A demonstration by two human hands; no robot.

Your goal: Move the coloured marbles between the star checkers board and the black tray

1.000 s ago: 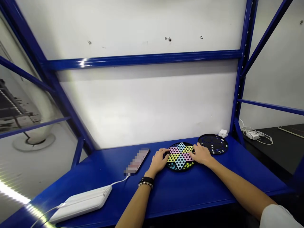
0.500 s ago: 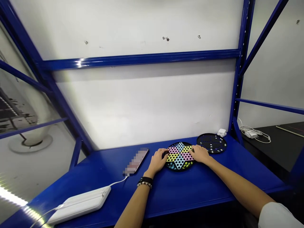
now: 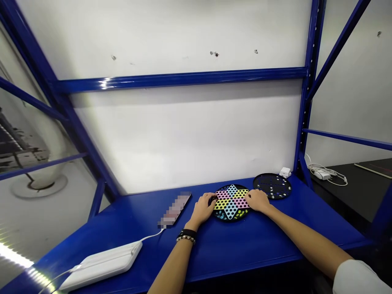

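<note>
A round black Chinese checkers board [image 3: 230,201] with a star of pink, yellow and blue holed panels lies on the blue shelf. Small blue and yellow-green pieces show in the compartments along its near rim. My left hand [image 3: 203,208] is closed at the board's left edge, thumb and fingers curled at the rim. On the opposite side my right hand [image 3: 258,200] grips the right edge, its fingers bent and partly hidden. Behind my right hand lies a round black tray [image 3: 272,185] with small white and dark bits on it.
Left of my left hand lies a phone [image 3: 175,210], joined by a white cable to a white power strip or pack [image 3: 104,265]. A white plug [image 3: 285,172] sits by the back right post. Blue frame posts [image 3: 301,134] and a white wall [image 3: 190,139] bound the shelf [image 3: 239,249].
The fingers of my right hand have curled in a little more at the board's right edge. My left hand keeps its place. The view has shifted very slightly.
</note>
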